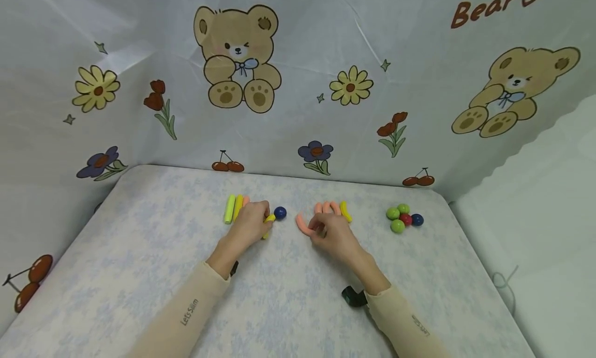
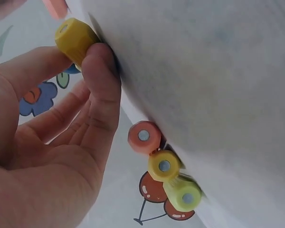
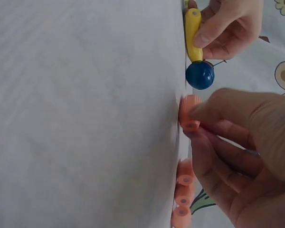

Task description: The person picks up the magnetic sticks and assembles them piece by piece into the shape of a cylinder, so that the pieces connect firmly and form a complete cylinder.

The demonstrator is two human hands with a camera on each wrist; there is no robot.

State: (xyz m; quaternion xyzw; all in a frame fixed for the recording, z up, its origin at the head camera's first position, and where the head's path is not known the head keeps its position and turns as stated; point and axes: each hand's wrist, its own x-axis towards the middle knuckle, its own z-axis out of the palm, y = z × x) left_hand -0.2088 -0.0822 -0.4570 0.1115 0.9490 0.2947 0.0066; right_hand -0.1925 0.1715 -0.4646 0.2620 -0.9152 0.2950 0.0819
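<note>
My left hand point(image 1: 251, 222) pinches a yellow magnetic rod point(image 2: 76, 38) between thumb and fingers, low over the tabletop. In the right wrist view, the yellow rod's end meets a blue ball point(image 3: 200, 75). A curved pink-orange magnetic rod point(image 1: 302, 225) is pinched by my right hand point(image 1: 337, 236), right at the table surface. This rod lies to the right of the blue ball, with a gap between them in the head view. Metal discs show in the ends of the rods.
Left of my left hand lie straight lime point(image 1: 229, 209), yellow point(image 1: 238, 207) and pink-orange point(image 1: 246, 199) rods. Beyond my right hand are several curved pink-orange rods point(image 1: 327, 207) and a curved yellow one point(image 1: 345, 211). Farther right, green balls point(image 1: 398, 226) cluster with a red point(image 1: 406, 220) and a blue one point(image 1: 417, 220).
</note>
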